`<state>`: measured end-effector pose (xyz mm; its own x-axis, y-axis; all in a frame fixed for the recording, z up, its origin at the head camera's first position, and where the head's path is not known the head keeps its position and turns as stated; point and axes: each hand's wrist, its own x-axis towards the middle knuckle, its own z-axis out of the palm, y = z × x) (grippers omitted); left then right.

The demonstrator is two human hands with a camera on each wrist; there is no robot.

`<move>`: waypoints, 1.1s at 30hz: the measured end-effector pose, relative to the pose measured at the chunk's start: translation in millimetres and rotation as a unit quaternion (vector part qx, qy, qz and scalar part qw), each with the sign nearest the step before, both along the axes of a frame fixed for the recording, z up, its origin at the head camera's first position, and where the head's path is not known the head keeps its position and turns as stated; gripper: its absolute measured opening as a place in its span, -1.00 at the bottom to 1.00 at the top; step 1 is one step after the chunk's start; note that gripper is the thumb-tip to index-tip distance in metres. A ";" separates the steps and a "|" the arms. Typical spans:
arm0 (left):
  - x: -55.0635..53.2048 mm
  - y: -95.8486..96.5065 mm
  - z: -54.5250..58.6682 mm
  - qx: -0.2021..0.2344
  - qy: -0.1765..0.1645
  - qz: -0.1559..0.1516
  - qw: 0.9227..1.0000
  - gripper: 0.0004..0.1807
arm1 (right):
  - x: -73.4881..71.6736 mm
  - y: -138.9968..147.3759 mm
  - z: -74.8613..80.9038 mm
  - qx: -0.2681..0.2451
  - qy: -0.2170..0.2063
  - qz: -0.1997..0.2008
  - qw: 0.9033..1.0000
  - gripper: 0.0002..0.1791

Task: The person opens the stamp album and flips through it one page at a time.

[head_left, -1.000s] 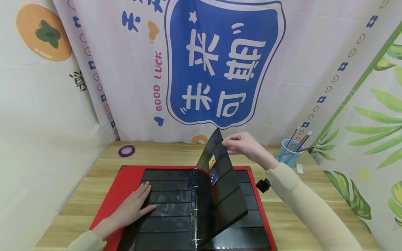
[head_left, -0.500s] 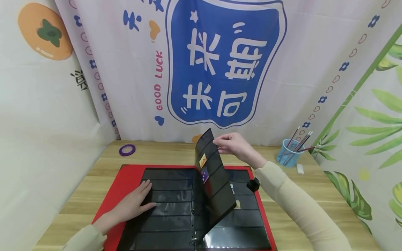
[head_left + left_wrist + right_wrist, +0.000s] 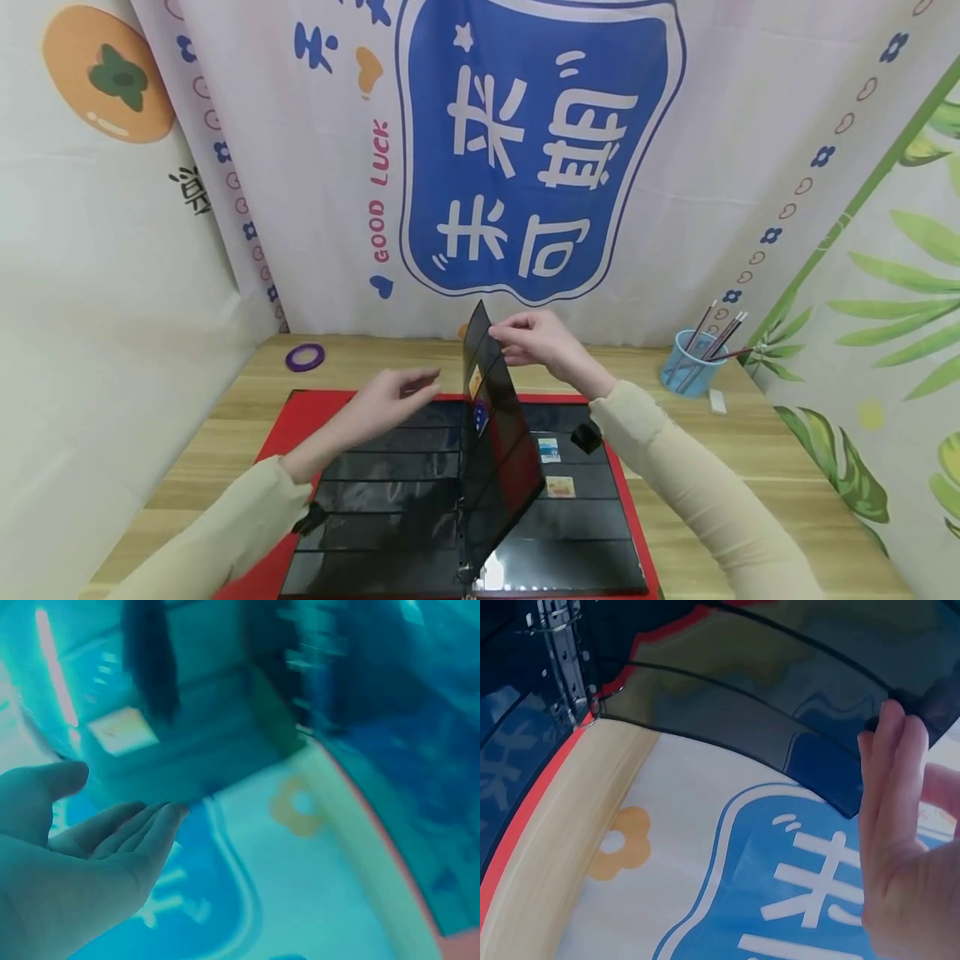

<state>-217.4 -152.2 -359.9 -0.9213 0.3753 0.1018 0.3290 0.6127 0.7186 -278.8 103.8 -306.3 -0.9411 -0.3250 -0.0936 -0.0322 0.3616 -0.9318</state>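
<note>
A ring-bound stamp album with a red cover [image 3: 311, 408] lies spread on the table. One black pocket page [image 3: 498, 454] stands nearly upright above the metal rings [image 3: 566, 664]. My right hand [image 3: 540, 343] pinches this page by its outer edge near the top corner. On the raised page show a yellow stamp [image 3: 476, 381] and a purple-blue stamp [image 3: 480, 417]. Left of the page my left hand [image 3: 386, 402] hovers over the album, fingers loosely extended and holding nothing. A blue-white stamp [image 3: 549, 451] and an orange-yellow stamp [image 3: 560, 487] sit in the right-hand page's pockets.
A purple roll of tape [image 3: 305, 357] lies at the back left of the wooden table [image 3: 187, 450]. At the back right stands a light blue cup [image 3: 690, 372] of pencils, with a white eraser [image 3: 717, 402] beside it. A printed curtain [image 3: 330, 208] hangs behind.
My right hand has swung the raised page leftward, uncovering two stamps on the right-hand page. My left hand has lifted off the left page and moved up and right towards the raised page.
</note>
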 end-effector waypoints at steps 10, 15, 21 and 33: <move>-7.8 32.5 29.6 0.076 -0.049 0.030 0.995 -0.48 | 6.2 -21.9 -4.9 -0.003 0.042 0.027 0.999 -0.58; -11.5 26.1 31.5 0.144 -0.098 0.033 0.984 -0.35 | 10.5 -25.4 -12.6 -0.014 0.081 0.068 0.994 -0.64; -10.4 10.1 32.3 0.141 -0.124 0.052 0.981 -0.32 | 17.4 -21.1 -26.1 -0.011 0.136 0.128 0.982 -0.61; 1.0 -54.0 18.7 0.119 -0.151 0.088 0.978 -0.31 | 14.6 41.6 -84.2 0.119 0.165 0.099 0.974 -0.49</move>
